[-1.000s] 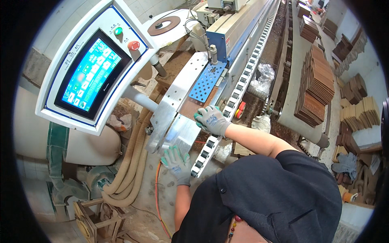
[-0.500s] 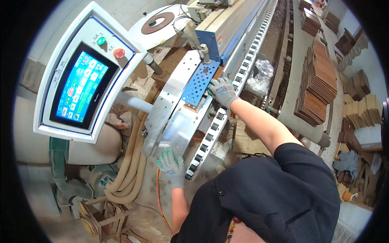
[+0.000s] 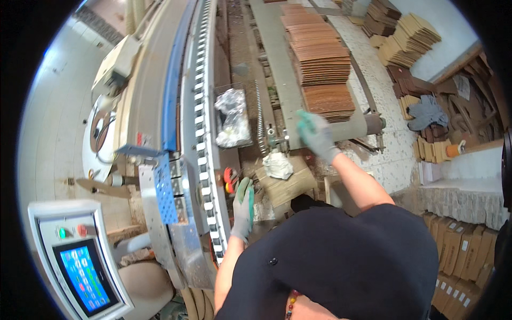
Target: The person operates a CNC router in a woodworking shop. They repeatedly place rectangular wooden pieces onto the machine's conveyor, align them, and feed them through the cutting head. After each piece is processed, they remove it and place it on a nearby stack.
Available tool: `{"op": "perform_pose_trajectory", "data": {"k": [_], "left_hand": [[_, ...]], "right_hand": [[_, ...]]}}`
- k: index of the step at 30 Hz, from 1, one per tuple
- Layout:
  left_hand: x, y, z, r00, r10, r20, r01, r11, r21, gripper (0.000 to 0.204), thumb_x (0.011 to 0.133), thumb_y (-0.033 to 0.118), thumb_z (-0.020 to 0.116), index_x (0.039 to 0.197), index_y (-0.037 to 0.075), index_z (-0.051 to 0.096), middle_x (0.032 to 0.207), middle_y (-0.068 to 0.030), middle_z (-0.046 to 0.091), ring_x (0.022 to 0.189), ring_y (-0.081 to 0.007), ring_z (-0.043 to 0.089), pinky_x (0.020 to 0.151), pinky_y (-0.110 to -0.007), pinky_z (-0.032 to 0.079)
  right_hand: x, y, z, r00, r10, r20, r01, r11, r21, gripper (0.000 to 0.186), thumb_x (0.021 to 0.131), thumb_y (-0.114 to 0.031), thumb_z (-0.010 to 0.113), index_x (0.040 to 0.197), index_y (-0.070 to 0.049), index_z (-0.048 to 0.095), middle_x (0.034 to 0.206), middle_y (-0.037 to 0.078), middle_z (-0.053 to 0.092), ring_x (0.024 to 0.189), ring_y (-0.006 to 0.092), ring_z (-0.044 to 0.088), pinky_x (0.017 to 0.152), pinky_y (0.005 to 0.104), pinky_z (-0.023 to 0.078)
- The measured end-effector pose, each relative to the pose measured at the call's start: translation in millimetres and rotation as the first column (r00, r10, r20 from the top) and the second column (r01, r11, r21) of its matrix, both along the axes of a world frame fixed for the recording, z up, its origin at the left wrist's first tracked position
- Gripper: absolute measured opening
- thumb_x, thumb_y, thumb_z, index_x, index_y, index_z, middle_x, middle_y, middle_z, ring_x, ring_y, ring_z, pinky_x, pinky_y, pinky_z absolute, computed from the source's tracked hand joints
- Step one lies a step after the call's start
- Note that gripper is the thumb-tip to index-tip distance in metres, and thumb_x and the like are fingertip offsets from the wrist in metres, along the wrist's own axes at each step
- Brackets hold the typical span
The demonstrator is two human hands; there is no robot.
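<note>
My right hand, in a grey glove with green fingers, reaches over the conveyor belt beside the near end of a row of brown wooden boards. It is slightly blurred; its fingers look spread, and I see nothing in them. My left hand, gloved alike, is held beside the machine's black-and-white roller track with fingers stretched out, holding nothing. Left of that track lies the blue perforated plate on the machine's metal bed.
A control panel with a lit screen stands at the lower left. Clear plastic wrap lies between machine and conveyor. A crumpled white cloth rests on a cardboard box ahead of me. More boards are stacked at the far right.
My view has turned right toward the conveyor. My right hand has left the blue perforated plate and moved over to the boards. My left hand has left the end of the metal bed.
</note>
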State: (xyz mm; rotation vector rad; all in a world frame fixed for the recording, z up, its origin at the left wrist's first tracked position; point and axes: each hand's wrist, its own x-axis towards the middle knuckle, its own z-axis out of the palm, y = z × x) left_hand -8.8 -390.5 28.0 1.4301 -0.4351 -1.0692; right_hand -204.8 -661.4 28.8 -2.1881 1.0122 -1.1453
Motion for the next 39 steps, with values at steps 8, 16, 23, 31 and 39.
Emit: {"op": "perform_pose_trajectory", "data": {"k": [8,16,23,31,39], "left_hand": [[-16.8,-245.2,-67.8,0.777,-0.194,-0.598,0.38,0.903,0.2,0.044,0.099,0.047,0.063,0.129,0.015,0.062,0.12,-0.0016,0.065,0.097,-0.0215,0.062,0.086,-0.04,0.053],[-85.1,-363.4,-93.9,0.788,-0.383,-0.483,0.475,0.876,0.081,0.065,0.082,0.074,0.066,0.124,0.025,0.064,0.113,0.0031,0.067,0.092,-0.0158,0.055,0.078,-0.038,0.044],[-55.0,-343.7,-86.4,0.751,-0.404,-0.522,0.582,0.778,0.236,0.049,0.098,0.055,0.062,0.133,0.022,0.061,0.125,0.0022,0.067,0.111,-0.0164,0.062,0.087,-0.035,0.052],[-68.8,-277.5,-74.3,0.565,-0.365,-0.74,0.529,0.849,-0.016,0.055,0.098,0.035,0.069,0.143,0.009,0.051,0.132,-0.0117,0.066,0.116,-0.0184,0.067,0.09,-0.03,0.06],[-54.5,-134.3,-11.1,0.807,-0.11,-0.58,0.109,0.993,-0.037,0.058,0.103,0.028,0.062,0.152,0.012,0.037,0.146,-0.0079,0.052,0.134,-0.0183,0.051,0.112,-0.04,0.044]], "right_hand": [[-160.5,-136.6,-77.8,0.794,-0.504,0.34,0.082,0.642,0.762,0.053,0.099,-0.02,0.068,0.144,0.002,0.052,0.133,0.009,0.065,0.114,0.0129,0.06,0.094,0.0251,0.048],[-147.5,-128.6,-77.0,0.904,-0.42,0.075,0.147,0.471,0.87,0.057,0.097,-0.026,0.07,0.142,0.006,0.052,0.115,0.009,0.071,0.107,0.0149,0.064,0.093,0.0267,0.049],[-139.0,-68.7,-99.5,0.882,-0.417,0.219,0.055,0.554,0.831,0.062,0.098,-0.019,0.071,0.15,0.001,0.044,0.138,0.011,0.056,0.122,0.0149,0.054,0.101,0.0295,0.046],[-150.3,-67.3,-102.3,0.882,-0.39,0.265,-0.049,0.483,0.874,0.063,0.103,-0.035,0.063,0.156,-0.009,0.04,0.142,0.005,0.055,0.124,0.014,0.053,0.101,0.0301,0.045],[-89.8,-14.8,-6.6,0.903,0.076,0.423,-0.394,0.541,0.743,0.058,0.108,-0.03,0.054,0.156,-0.002,0.038,0.144,0.006,0.055,0.126,0.0141,0.051,0.106,0.0311,0.042]]}}
